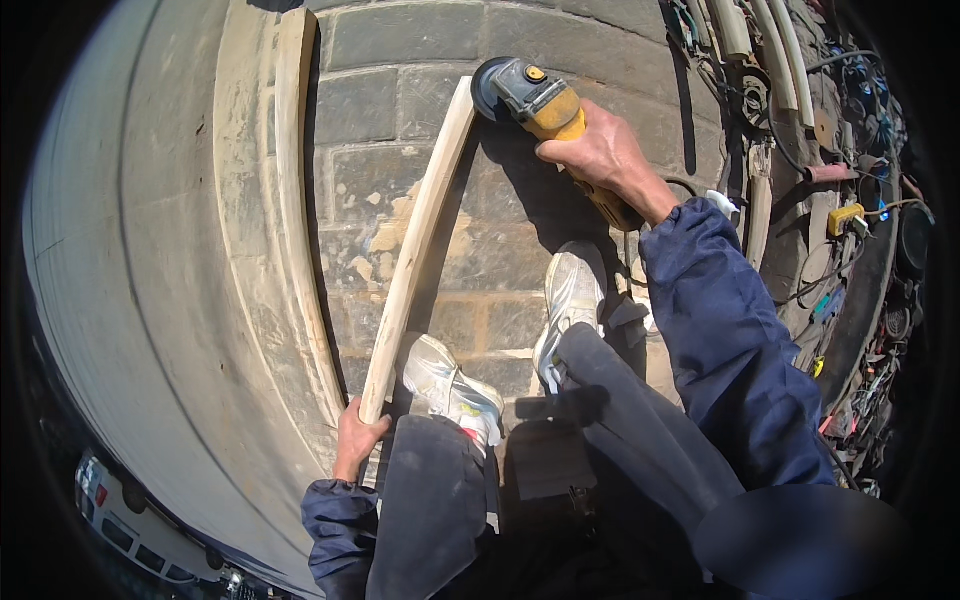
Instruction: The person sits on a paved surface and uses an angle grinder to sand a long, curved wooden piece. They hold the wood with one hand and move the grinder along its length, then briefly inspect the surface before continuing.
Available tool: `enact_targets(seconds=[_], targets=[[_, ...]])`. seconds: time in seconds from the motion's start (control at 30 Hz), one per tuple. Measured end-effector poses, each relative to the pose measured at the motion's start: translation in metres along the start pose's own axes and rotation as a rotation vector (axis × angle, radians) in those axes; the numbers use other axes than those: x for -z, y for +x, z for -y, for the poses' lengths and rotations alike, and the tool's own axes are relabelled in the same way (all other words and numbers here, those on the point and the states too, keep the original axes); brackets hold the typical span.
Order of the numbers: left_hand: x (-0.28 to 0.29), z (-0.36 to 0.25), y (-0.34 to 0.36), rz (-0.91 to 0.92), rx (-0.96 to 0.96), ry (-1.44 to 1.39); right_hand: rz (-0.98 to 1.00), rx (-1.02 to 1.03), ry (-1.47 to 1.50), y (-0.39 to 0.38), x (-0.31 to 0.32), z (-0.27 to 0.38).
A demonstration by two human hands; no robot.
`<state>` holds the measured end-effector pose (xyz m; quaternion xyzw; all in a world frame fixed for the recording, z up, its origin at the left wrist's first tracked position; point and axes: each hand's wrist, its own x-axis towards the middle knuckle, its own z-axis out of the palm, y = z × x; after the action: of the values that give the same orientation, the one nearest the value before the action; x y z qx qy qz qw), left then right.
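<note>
My right hand (600,155) is closed round a yellow and grey angle grinder (548,112), whose round disc sits beside the upper end of a pale wooden batten (425,225); I cannot tell whether they touch. My left hand (360,430) grips the lower end of that batten, which lies at a slant beside my left white shoe (440,385). A second wooden batten (305,220) lies lengthwise to the left. My right shoe (570,295) stands below the grinder.
Grey stone pavers (440,30) lie under me, bordered on the left by pale pavement (130,260). Along the right are wood pieces (785,55), cables, a yellow power strip (845,220) and jumbled tools. A white vehicle (130,515) stands at lower left.
</note>
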<state>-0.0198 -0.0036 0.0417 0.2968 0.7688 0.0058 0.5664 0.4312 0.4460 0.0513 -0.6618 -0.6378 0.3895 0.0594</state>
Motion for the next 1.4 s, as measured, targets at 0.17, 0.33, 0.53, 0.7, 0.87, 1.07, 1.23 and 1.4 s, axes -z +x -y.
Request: enact_targets(seconds=[0.17,0.33,0.53,0.7,0.87,1.07,1.23,1.4], targets=[[-0.011,-0.003,-0.003,-0.08,-0.07,0.061,0.26,0.107,-0.043,-0.081,-0.051,0.031],[-0.018,-0.002,0.009,-0.033,-0.009,0.049,0.374,0.289,-0.09,-0.124,-0.089,0.025],[-0.018,0.007,0.007,-0.045,0.035,0.023,0.198,0.027,-0.022,-0.052,-0.045,0.02],[-0.005,-0.004,0.014,0.027,0.069,0.032,0.055,-0.088,0.009,-0.001,-0.012,0.004],[-0.003,0.007,0.011,0.047,0.084,0.004,0.296,0.078,-0.071,-0.068,-0.049,0.032],[-0.003,0.009,0.018,0.12,0.09,-0.018,0.341,0.278,-0.119,-0.1,-0.08,0.019],[-0.002,0.005,0.015,0.127,0.12,-0.043,0.16,0.006,-0.01,-0.025,-0.026,0.009],[-0.003,0.009,0.024,0.148,0.13,-0.042,0.108,0.023,0.011,-0.027,-0.028,0.008]])
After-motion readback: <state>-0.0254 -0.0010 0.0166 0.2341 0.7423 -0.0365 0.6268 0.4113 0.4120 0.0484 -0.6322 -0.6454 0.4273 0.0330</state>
